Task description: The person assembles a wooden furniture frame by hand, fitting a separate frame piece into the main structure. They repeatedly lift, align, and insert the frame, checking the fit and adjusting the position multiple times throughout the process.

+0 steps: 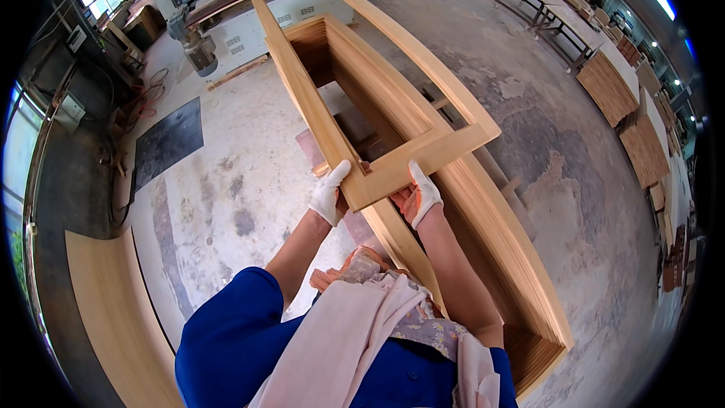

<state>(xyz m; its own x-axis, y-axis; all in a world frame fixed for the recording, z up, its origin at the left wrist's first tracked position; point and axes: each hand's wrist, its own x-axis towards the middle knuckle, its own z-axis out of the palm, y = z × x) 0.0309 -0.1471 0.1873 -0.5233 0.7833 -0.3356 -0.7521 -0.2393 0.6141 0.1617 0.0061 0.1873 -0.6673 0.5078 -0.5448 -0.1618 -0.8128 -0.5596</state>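
Note:
A long wooden frame (419, 153) stretches away from me, its near end raised and its far end at the machine. My left hand (330, 192), in a white and orange work glove, grips the frame's near left corner, thumb on top. On the near rail, my gloved right hand (420, 194) holds on further right, thumb over the edge and fingers underneath. Below the held frame lies a tall stack of similar wooden frames (491, 234), open in the middle. The fingers under the rail are partly hidden.
A machine with a white base (257, 30) and a dark top stands at the far end. A motor (200, 53) sticks out at its left. A curved wooden panel (113, 310) is at lower left, a dark mat (170, 140) on the floor. Tables (555, 11) and stacked boards (608, 87) line the right.

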